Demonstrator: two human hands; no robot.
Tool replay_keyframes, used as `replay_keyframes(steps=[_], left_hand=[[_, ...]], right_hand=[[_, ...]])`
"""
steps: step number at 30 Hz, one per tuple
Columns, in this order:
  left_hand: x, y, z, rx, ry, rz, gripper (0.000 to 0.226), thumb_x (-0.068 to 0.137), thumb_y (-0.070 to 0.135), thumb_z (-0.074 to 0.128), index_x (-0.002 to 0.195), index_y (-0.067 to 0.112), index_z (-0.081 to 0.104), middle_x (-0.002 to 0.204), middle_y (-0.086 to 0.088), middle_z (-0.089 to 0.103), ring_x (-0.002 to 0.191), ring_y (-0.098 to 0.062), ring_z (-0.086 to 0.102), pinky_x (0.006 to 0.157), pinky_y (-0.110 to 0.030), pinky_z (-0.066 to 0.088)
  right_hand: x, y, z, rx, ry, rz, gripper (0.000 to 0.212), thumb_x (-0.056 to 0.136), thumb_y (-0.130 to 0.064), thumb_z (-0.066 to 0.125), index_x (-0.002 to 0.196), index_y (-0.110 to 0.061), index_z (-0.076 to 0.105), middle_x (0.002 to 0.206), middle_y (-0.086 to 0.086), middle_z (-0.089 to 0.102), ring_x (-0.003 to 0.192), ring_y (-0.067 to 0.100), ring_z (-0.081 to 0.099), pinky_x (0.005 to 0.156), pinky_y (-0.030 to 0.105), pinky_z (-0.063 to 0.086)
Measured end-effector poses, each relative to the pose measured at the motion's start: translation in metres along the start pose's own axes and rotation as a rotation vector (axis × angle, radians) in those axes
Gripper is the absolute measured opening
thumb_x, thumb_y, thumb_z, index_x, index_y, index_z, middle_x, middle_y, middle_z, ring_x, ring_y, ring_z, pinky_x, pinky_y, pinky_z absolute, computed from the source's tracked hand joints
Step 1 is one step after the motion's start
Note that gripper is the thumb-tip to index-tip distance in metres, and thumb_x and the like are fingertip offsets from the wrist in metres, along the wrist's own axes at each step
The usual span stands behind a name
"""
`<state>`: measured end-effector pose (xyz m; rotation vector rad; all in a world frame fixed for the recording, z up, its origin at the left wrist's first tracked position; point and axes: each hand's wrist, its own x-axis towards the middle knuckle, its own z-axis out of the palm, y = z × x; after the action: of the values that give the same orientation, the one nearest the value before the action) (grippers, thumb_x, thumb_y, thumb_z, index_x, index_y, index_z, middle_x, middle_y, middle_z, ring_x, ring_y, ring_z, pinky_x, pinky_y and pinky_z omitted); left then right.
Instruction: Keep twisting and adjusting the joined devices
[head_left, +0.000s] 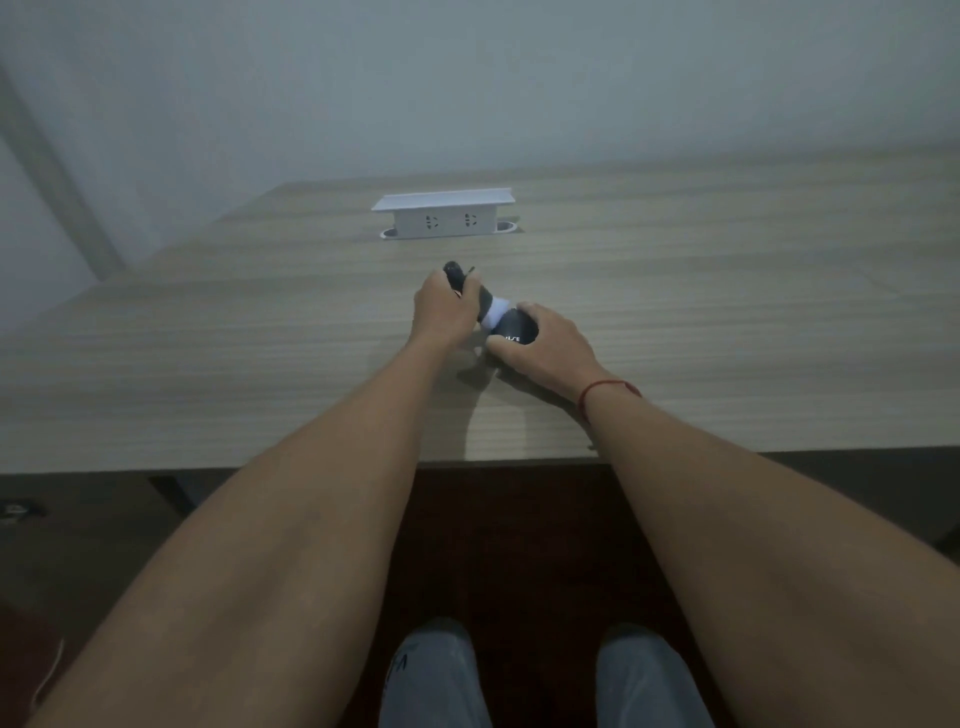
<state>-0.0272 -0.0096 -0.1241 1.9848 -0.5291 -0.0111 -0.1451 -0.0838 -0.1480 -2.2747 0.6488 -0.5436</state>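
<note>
At the bottom of the frame I see 2 knees in grey trousers (436, 675), and above them 2 bare forearms that run up toward the middle of the picture, narrowing together over the near edge of the wooden table (208, 374). The right wrist carries a thin red string (605, 388).

At the centre, both hands meet on 1 object lying on the tabletop: a dark bundle with a white band (496, 314) across its middle, possibly a rolled pair of socks, though I cannot tell for certain. The right hand (545, 345) lies palm down over the near, lower right end, fingers curled round it and thumb pressed under the white lettering. The left hand (444, 312) is turned with its back toward me, fingers clenched on the far, upper left end, where a black tip pokes out above the knuckles.

Farther up, just above centre, a white pop-up socket box (444, 215) stands raised from the table, showing 2 outlets. Behind it is a pale wall (467, 78).
</note>
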Motion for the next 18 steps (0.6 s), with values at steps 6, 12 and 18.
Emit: replay_keyframes(steps=[6, 12, 18], left_hand=[[0.0, 0.001, -0.009, 0.267, 0.009, 0.019, 0.044, 0.096, 0.041, 0.048, 0.115, 0.002, 0.057, 0.118, -0.019, 0.063, 0.113, -0.037, 0.059, 0.096, -0.042, 0.047], [0.001, 0.013, -0.006, 0.322, -0.069, 0.093, 0.046, 0.095, 0.046, 0.046, 0.114, 0.005, 0.056, 0.116, -0.016, 0.064, 0.108, -0.035, 0.059, 0.096, -0.044, 0.047], [0.012, 0.02, -0.006, 0.349, -0.111, 0.138, 0.048, 0.093, 0.047, 0.049, 0.111, 0.003, 0.057, 0.115, -0.018, 0.064, 0.108, -0.037, 0.06, 0.093, -0.044, 0.049]], right_hand=[[0.0, 0.001, -0.001, 0.003, 0.013, -0.019, 0.058, 0.066, -0.053, 0.066, 0.113, -0.019, 0.058, 0.104, -0.004, 0.059, 0.096, 0.018, 0.058, 0.085, 0.037, 0.05], [0.002, 0.006, -0.001, 0.067, -0.005, -0.042, 0.057, 0.071, -0.045, 0.069, 0.12, -0.019, 0.055, 0.107, -0.002, 0.058, 0.097, 0.018, 0.057, 0.08, 0.03, 0.045], [0.002, 0.006, -0.003, 0.056, -0.005, -0.045, 0.051, 0.073, -0.042, 0.071, 0.115, -0.018, 0.054, 0.104, -0.001, 0.056, 0.094, 0.018, 0.055, 0.077, 0.029, 0.043]])
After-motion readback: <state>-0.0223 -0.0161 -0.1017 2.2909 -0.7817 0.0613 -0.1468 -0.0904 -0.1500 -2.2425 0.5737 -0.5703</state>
